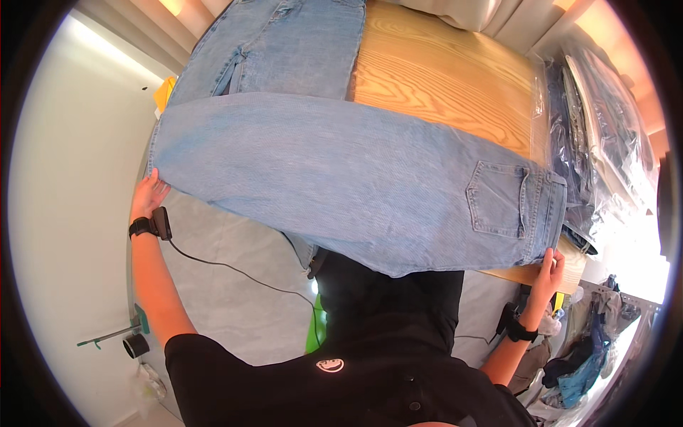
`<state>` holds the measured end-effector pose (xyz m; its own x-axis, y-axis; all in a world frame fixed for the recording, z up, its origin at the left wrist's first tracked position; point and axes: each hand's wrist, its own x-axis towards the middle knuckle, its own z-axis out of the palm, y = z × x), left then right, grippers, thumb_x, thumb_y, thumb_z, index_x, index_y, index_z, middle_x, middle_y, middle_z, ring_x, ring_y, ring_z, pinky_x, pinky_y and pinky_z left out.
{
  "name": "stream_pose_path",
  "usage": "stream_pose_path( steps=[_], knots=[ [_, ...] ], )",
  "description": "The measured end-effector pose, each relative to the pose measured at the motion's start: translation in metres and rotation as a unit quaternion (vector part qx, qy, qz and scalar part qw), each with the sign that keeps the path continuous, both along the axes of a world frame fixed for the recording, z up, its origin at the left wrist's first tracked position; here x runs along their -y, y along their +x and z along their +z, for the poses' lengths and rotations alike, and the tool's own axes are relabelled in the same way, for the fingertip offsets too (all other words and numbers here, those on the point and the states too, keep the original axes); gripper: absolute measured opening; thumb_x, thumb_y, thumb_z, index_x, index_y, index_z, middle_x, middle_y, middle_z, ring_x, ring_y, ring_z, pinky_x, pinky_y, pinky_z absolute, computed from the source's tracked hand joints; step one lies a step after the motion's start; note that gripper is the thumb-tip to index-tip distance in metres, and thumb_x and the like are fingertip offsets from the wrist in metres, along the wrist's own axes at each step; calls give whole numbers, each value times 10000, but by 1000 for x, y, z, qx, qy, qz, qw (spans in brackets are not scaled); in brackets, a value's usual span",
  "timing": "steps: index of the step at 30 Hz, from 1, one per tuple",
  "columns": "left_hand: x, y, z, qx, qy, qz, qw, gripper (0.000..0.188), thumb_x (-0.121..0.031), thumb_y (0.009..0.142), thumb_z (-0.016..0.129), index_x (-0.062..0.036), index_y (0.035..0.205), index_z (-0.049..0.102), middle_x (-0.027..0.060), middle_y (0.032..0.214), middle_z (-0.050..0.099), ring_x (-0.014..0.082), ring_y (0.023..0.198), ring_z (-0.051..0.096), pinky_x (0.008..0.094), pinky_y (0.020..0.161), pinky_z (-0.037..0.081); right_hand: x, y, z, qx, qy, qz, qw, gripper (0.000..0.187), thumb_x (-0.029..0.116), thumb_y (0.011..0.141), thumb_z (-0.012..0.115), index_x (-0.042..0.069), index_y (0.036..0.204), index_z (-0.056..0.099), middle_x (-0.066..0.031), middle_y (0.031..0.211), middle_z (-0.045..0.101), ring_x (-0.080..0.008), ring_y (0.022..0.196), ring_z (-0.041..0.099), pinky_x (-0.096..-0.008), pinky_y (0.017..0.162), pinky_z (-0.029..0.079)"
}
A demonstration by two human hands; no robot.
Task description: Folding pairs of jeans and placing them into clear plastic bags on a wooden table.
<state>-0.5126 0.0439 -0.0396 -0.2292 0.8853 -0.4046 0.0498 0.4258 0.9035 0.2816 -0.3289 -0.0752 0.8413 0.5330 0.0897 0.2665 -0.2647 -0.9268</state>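
A pair of light blue jeans [341,178], folded lengthwise, stretches sideways in front of me. Its back pocket and waistband are at the right, its leg hem at the left. My left hand [149,193] grips the hem corner at the far left, fingers closed on the edge. At the other end my right hand [550,269] pinches the near corner of the waistband. The near edge sags between my hands and overhangs the table in front of my black shirt. Another pair of jeans [306,57] lies beyond, its lower part covered by the held pair.
The wooden table [441,71] shows its grain behind the held jeans. Clothes in clear plastic bags [597,128] are stacked at its right side. More bagged garments [587,356] sit low at the right. A white wall [78,178] rises on the left, and a cable [242,269] runs from my left wrist.
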Motion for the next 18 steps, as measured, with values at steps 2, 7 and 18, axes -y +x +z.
stream_pose_path(
  steps=[2,7,18],
  knots=[
    [-3,-6,-17,46,-8,28,999,369,-296,877,624,-47,1128,515,36,1115,559,165,1101,507,385,1040,364,-1,-4,4,-59,8,-19,998,133,192,930,558,64,927,521,31,812,510,-25,624,413,-175,552,329],
    [-18,-31,-35,126,12,8,992,381,-181,902,583,27,1202,472,118,1239,519,231,1182,472,357,1072,348,-5,-10,5,-44,7,-42,998,142,207,916,578,83,934,509,-9,1034,563,-41,704,489,-183,618,422],
    [22,53,-5,231,-32,272,933,523,-198,771,725,20,1162,454,103,1054,519,253,1037,525,405,959,435,-2,-18,17,-286,190,-1,939,294,101,881,570,81,1155,467,-27,1136,514,-151,1020,494,-372,872,386]
  ],
)
